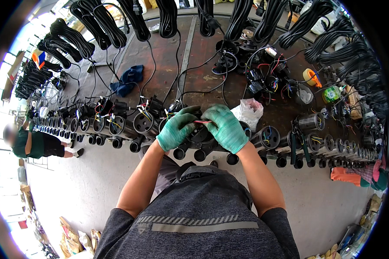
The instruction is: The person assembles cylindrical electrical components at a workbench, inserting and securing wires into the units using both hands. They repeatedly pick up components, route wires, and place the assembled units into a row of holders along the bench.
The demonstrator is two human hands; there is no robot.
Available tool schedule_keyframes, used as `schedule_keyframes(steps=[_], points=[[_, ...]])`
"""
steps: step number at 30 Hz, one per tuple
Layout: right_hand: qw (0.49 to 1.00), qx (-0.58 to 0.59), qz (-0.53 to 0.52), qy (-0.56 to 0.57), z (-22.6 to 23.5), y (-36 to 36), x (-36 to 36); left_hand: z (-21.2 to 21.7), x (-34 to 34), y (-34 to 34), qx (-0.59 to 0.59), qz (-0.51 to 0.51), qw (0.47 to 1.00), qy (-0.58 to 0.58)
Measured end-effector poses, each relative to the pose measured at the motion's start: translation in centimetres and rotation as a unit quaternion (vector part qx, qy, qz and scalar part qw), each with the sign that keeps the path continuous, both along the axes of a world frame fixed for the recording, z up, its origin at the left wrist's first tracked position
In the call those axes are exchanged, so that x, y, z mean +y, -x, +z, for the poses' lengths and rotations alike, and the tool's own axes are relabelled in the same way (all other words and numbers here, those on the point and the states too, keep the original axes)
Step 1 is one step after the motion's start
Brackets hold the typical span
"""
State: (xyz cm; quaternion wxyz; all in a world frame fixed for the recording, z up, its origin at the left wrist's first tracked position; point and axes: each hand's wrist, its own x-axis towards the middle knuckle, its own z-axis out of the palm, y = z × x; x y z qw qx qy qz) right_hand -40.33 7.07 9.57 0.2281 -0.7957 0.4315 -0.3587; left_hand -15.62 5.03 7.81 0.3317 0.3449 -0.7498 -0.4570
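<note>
Both my hands wear green gloves and meet over the near edge of the bench. My left hand (176, 131) and my right hand (226, 128) are closed, pinching a thin red wire (202, 121) between them. The right fingertips are slightly blurred. Just below the wire is a black round housing (199, 135), partly hidden by my hands. To its left stands another black cylindrical housing (143, 123), with holes in its face and small coloured wires. Right of my right hand, a similar housing (268, 137) lies along the edge.
Bundled black cables (167, 19) line the bench's far side, their leads crossing the dark top (168, 64). A blue cloth (129, 80), white plastic bag (249, 113), orange tape dispenser (312, 78) and pliers (299, 144) lie around. Another person (34, 142) stands at far left.
</note>
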Motion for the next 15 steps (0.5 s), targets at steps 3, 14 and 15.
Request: schedule_keyframes(steps=[3,14,15], points=[[0.999,-0.021,-0.027,0.004,0.4,-0.3,0.8,0.7,0.2,0.2,0.002,0.016,0.999,0.029],[0.996,-0.026,-0.07,0.057,-0.6,-0.4,1.6,2.1,0.7,1.1,-0.09,0.045,0.976,0.193],[0.995,-0.013,-0.075,0.071,-0.5,-0.4,1.6,2.1,0.7,1.2,-0.084,0.05,0.976,0.195]])
